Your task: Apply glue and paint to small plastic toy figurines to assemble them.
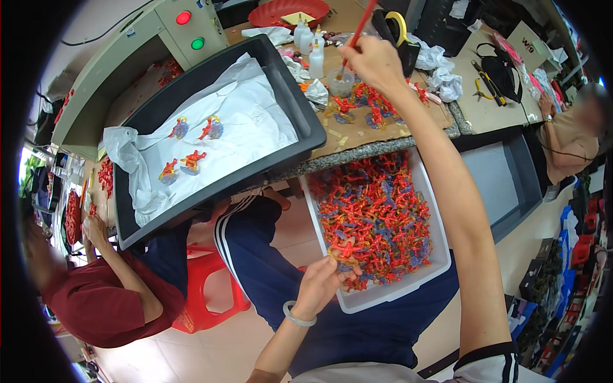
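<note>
My right hand (pixel 378 62) grips a thin red stick (pixel 361 29), perhaps a brush handle, whose lower end is in or over a small clear cup (pixel 341 83) on the bench. Down at my lap, my left hand (pixel 322 281) pinches a small plastic figurine (pixel 345 254) in red, yellow and translucent blue. That hand is above the near left edge of a white plastic bin (pixel 377 300), which is heaped with many similar figurines (pixel 377 217). More figurines (pixel 377 108) lie in a pile on the bench near the cup.
To the left, a dark tray (pixel 313 121) lined with white paper (pixel 255 96) holds several figurines set apart. Small squeeze bottles (pixel 316 60) and a red basin (pixel 281 13) stand behind. A co-worker (pixel 108 287) sits at left, another (pixel 571 134) at right by pliers (pixel 483 90).
</note>
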`<state>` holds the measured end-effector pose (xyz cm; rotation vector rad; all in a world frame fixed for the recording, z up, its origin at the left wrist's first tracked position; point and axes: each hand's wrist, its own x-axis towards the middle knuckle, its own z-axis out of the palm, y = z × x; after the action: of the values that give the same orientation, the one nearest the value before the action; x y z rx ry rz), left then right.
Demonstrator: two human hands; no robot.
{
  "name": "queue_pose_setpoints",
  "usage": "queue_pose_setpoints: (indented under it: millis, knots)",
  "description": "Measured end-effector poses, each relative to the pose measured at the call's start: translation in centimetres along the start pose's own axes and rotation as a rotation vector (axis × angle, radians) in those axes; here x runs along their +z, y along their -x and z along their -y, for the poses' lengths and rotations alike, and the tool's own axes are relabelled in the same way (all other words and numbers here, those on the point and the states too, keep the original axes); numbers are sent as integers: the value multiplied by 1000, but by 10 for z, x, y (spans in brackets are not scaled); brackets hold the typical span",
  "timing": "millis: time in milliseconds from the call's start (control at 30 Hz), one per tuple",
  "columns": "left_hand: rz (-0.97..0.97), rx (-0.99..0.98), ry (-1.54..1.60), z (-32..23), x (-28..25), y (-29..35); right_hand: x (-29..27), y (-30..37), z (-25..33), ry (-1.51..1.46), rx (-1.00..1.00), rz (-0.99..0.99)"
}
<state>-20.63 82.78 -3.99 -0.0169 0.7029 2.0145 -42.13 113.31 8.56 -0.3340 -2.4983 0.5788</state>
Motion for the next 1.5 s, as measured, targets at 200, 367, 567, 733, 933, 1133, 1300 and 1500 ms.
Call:
queue_pose_setpoints:
  millis: [200,367,567,733,933,1133,1300,1500]
  knots:
    - [90,97,-61,-19,6,-7,25,-1,-4,181,-49,-14]
    - [90,82,-250,-18,4,-16,-34,38,14,-373,-196,-395]
    - [-67,380,-923,12,6,-24,-96,233,23,-866,154,-125]
    - [-118,311,-979,34,23,-30,-103,346,19,-864,437,117]
    - [-62,306,-984,49,27,-30,-107,368,20,-520,243,102]
    - [-93,234,-929,47,31,-23,-105,359,31,-572,153,33]
    - [-71,282,-805,41,22,-20,-99,355,33,-666,282,-143]
    - [114,464,-1277,35,34,-20,-65,355,24,-1167,823,113]
